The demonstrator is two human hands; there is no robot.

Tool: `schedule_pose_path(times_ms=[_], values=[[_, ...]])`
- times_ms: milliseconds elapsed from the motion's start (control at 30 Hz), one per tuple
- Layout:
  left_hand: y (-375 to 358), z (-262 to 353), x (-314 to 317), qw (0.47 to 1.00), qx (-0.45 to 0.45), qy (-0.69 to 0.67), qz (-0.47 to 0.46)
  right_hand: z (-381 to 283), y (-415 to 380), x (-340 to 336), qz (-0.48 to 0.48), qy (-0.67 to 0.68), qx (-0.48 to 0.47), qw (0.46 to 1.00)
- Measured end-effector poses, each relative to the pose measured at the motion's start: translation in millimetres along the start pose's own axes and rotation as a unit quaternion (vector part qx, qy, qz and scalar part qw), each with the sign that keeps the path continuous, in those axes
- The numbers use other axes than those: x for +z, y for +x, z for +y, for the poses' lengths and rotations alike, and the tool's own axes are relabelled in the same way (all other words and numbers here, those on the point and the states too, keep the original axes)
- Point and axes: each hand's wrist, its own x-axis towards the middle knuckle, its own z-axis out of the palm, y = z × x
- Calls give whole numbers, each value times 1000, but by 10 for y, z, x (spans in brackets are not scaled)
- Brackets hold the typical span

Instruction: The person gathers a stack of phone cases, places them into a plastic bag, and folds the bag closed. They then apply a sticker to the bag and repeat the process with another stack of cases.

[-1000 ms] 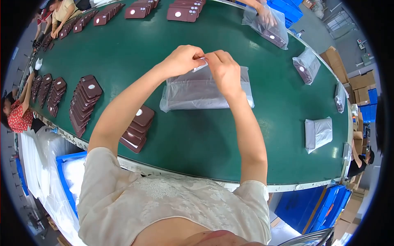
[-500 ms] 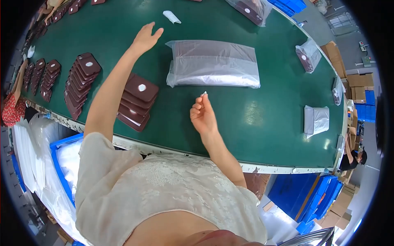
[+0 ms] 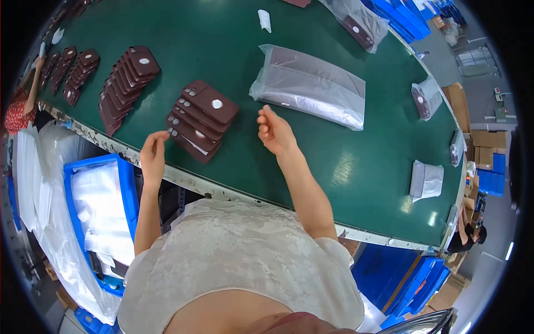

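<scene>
Level with the table's near edge, my left hand (image 3: 153, 157) has its thumb and forefinger bent, slightly apart, the tips close by the left corner of a fanned stack of maroon phone cases (image 3: 201, 114). These cases carry white oval labels and round camera openings. To the right of the stack, my right hand (image 3: 275, 131) is raised over the green table with its fingers curled in; I cannot tell what, if anything, is between them. Just beyond its fingertips lies a long clear plastic bag (image 3: 317, 83) filled with a flat maroon row, with a small white spot on its near edge.
More fanned phone cases (image 3: 125, 83) lie to the left. A small white piece (image 3: 264, 21) is at the far side. Filled bags (image 3: 427, 181) stand along the right. A blue crate (image 3: 129, 183) holding clear plastic sits below the table edge. A person in red (image 3: 19, 114) is at far left.
My left hand has drawn back from the far side to the near stack. The small whitish thing pinched in my right hand no longer shows there. The view has turned and shifted.
</scene>
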Motion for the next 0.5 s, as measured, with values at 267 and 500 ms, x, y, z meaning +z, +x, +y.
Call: schedule_pose_path(times_ms=[267, 500], values=[[-281, -41, -101, 971, -188, -144, 37, -531, 128, 845, 69, -802, -357, 473], [-549, 244, 220, 832, -313, -459, 8, -426, 515, 928, -28, -869, -432, 239]])
